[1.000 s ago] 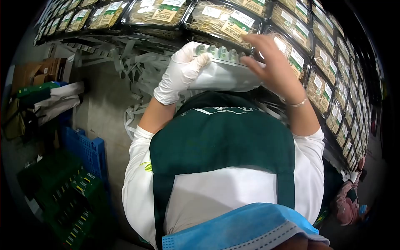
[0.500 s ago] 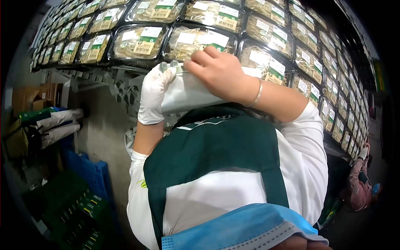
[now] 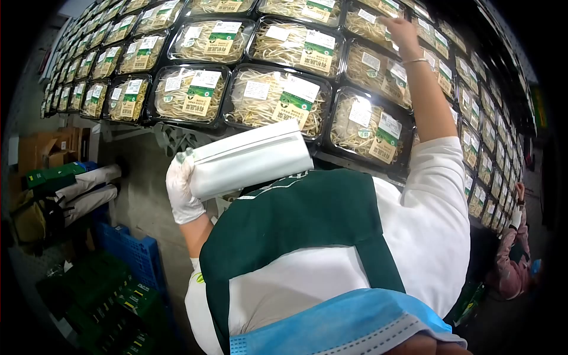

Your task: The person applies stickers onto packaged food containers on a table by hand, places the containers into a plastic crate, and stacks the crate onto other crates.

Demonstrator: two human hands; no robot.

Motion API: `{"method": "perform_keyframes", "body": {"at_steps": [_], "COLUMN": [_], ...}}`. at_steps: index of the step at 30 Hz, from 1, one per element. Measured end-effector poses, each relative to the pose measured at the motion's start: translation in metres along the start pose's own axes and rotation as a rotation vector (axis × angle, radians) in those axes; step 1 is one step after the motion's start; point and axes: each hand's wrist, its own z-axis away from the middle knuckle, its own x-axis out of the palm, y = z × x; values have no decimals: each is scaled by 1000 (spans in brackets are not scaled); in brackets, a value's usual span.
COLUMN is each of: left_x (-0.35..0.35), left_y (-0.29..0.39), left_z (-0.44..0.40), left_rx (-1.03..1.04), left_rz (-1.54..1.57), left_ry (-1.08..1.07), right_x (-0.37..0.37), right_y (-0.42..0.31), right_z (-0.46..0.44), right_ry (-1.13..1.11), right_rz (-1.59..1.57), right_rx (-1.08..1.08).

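Note:
My left hand [image 3: 184, 184], in a white glove, is closed around one end of a thick white roll of paper [image 3: 251, 161]. The roll lies slanted before my dark green apron, next to the front row of packs. My bare right hand [image 3: 403, 36] reaches far out to the upper right, over a black tray of bean sprouts [image 3: 362, 28] under clear film. Its fingertips are at the tray's top label, bunched together; whatever they hold is too small to make out. A nearer pack of bean sprouts [image 3: 251, 106] bears a white label and a green-and-tan one.
Rows of similar packs [image 3: 204, 97] cover the table, some with a small round green sticker. Blue plastic pallets [image 3: 133, 251], green crates [image 3: 94, 290] and cardboard boxes [image 3: 50, 148] stand at left. Another person in a pink sleeve [image 3: 509, 254] is at the far right.
My right hand has left the white roll and moved up and right to a farther pack. My left hand and the roll have shifted left and down. The packs appear lower in view.

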Motion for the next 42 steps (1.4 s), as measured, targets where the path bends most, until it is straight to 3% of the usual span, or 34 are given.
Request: {"method": "perform_keyframes", "body": {"at_steps": [2,5,7,8,9,11,13,14,15,17,20,22,23,25,27,28,29,31,33,34,35,37,39,41,42], "left_x": [-13,-24,-20,-20,-19,-19,-13,-10,-8,-12,-20,-27,-31,-36,-35,-24,-21,-20,-25,-27,-31,-39,-41,-52,-61], "left_y": [-2,-4,0,2,2,1,5,9,14,19,19,19,17,13,13,20,25,32,37,39,37,30,28,26,25], "left_z": [2,1,4,5,6,6,7,8,10,14,21,25,27,29,29,28,30,34,43,47,49,54,52,44,39], "left_rx": [5,28,37,5,-25,-15,-34,-24,-13,4,-12,-30,-41,-10,-28,-24,-17,24,28,18,22,1,-37,-9,1], "left_rz": [-37,-72,-44,-35,-27,-33,10,9,-36,-85,-179,-157,-129,-121,-82,-130,-132,-186,-236,-282,-286,-312,-222,-141,-119], "left_ry": [58,51,64,92,122,126,146,154,145,150,266,304,330,359,319,339,345,348,361,356,365,421,410,408,386], "right_x": [19,17,-8,-19,-25,-17,8,26,34,46,38,10,3,4,49,61,99,132,168,182,181,158,123,109,113], "right_y": [6,-7,-21,-6,10,32,19,38,24,2,-7,-9,4,4,-19,-59,-69,-128,-124,-122,-124,-128,-127,-97,-79], "right_z": [-2,9,9,-12,-38,-92,-113,-149,-148,-127,-120,-113,-135,-165,-195,-162,-183,-142,-156,-165,-166,-161,-158,-186,-190], "right_ry": [72,22,-14,-8,18,-30,53,131,120,253,90,103,64,58,-83,-148,-110,-11,34,236,229,68,-13,-129,1], "right_rz": [179,724,848,890,863,336,-220,-244,-78,231,592,777,821,695,283,-46,100,-330,-265,-34,-42,592,621,653,436], "right_rx": [-143,-212,-11,-40,-55,-187,-141,-96,1,-25,-1,15,122,20,-165,-262,-272,57,-93,-90,-92,-343,-120,-139,-282]}}
